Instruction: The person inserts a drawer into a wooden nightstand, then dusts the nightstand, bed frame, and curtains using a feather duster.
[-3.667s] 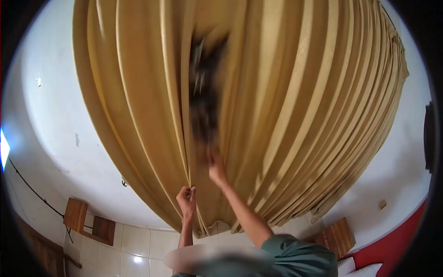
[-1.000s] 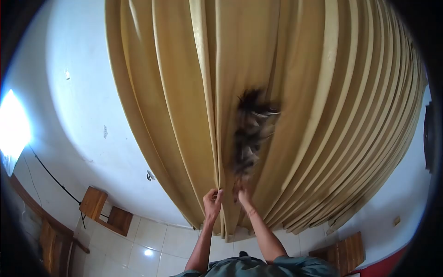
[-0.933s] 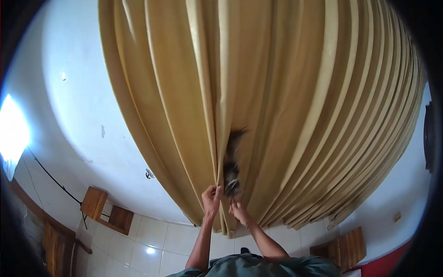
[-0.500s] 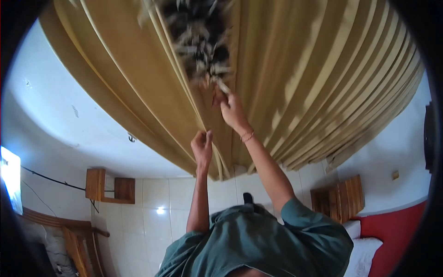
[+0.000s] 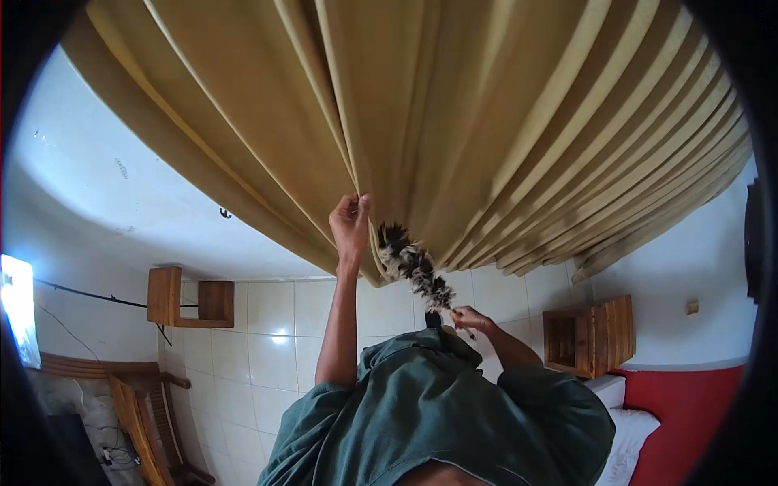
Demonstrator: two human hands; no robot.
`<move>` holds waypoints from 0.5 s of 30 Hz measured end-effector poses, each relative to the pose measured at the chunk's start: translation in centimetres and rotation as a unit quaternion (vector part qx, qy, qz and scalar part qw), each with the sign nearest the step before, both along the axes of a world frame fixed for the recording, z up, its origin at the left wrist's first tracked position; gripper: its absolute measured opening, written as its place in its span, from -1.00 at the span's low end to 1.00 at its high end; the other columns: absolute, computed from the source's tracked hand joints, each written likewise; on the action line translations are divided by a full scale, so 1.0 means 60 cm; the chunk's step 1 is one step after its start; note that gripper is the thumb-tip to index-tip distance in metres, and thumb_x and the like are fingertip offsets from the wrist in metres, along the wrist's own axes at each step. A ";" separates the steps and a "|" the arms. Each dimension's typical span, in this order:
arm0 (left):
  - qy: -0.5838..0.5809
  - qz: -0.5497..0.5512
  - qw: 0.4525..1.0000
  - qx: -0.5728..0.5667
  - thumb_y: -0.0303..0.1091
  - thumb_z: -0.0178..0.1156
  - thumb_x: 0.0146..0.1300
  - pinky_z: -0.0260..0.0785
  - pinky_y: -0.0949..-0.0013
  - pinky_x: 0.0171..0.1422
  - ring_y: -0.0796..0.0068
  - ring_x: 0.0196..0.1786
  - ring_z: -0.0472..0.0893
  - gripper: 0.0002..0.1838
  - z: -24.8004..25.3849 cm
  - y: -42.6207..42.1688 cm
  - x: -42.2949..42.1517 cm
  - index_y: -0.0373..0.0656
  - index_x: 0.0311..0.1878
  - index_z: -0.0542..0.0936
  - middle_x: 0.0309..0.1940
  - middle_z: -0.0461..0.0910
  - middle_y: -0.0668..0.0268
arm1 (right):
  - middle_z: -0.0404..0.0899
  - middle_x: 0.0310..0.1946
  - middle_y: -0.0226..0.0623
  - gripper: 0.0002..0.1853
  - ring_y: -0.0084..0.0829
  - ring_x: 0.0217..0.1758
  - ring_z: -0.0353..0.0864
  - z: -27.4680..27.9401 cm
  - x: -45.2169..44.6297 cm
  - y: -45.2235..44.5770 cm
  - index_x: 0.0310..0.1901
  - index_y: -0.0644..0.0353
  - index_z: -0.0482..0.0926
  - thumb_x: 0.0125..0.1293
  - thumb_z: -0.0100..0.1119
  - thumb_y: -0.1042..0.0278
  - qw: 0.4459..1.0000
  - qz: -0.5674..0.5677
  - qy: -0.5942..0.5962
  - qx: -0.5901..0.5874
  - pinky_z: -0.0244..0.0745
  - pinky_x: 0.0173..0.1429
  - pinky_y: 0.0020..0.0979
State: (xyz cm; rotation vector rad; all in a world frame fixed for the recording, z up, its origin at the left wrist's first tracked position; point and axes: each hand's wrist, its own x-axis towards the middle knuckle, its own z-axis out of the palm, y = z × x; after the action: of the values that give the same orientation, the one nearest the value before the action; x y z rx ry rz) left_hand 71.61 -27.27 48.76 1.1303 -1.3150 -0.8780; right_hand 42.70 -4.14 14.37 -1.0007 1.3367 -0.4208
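Note:
A long mustard-coloured curtain (image 5: 462, 121) hangs in folds in front of me. My left hand (image 5: 350, 227) is closed on a fold of it, pinching the cloth's edge. Low near my body, my right hand (image 5: 472, 318) grips the handle of a feather duster (image 5: 415, 267). The duster's black and whitish feathers point up and to the left, with the tip close to the curtain's lower part. Whether the tip touches the cloth I cannot tell.
Wooden box shelves (image 5: 166, 296) are by the wall at left, and a wooden cabinet (image 5: 590, 336) stands at right. A red bed cover (image 5: 681, 413) with a white pillow (image 5: 630, 441) lies lower right. A wooden chair (image 5: 154, 413) is lower left, above pale floor tiles (image 5: 271, 356).
My right hand has brought the feather duster down from high on the curtain to near my waist. My left hand has risen slightly, still holding the curtain.

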 end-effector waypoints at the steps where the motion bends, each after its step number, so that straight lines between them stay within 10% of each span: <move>1: 0.004 -0.004 1.000 0.005 -0.28 0.29 0.37 0.33 0.50 -0.30 0.71 -0.41 0.43 -0.73 0.002 0.001 -0.001 -0.37 -0.22 0.61 -0.52 0.53 0.42 | 0.46 -0.60 -0.46 -0.67 -0.62 -0.51 0.48 0.009 -0.004 -0.012 -0.38 0.16 0.52 0.53 0.01 0.16 0.997 0.006 -0.003 -0.077 0.44 -0.40 -0.49; 7: 0.007 -0.023 1.000 0.002 -0.34 0.26 0.39 0.38 0.52 -0.24 0.68 -0.37 0.49 -0.80 -0.020 -0.006 -0.011 -0.33 -0.20 0.59 -0.46 0.59 0.37 | 0.47 -0.48 -0.49 -0.79 -0.68 -0.37 0.44 0.405 0.167 -0.189 -0.21 0.23 0.48 0.55 0.01 0.28 0.932 -0.085 -0.207 -0.286 0.42 -0.24 -0.51; 15: 0.046 -0.014 0.999 0.007 -0.37 0.28 0.38 0.29 0.59 -0.21 0.74 -0.34 0.43 -0.84 -0.010 0.002 0.000 -0.25 -0.27 0.55 -0.43 0.52 0.47 | 0.60 -0.05 0.05 -0.54 0.15 0.01 0.57 0.142 0.163 -0.100 0.41 -0.01 0.33 0.51 -0.16 0.36 0.913 -0.012 0.174 -0.369 0.51 0.07 -0.03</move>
State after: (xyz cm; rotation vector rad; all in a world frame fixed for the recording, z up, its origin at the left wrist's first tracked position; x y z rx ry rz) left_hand 71.62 -27.14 48.16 1.0722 -1.2525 -0.9495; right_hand 52.46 -10.13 22.90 -1.7489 1.5401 -0.8304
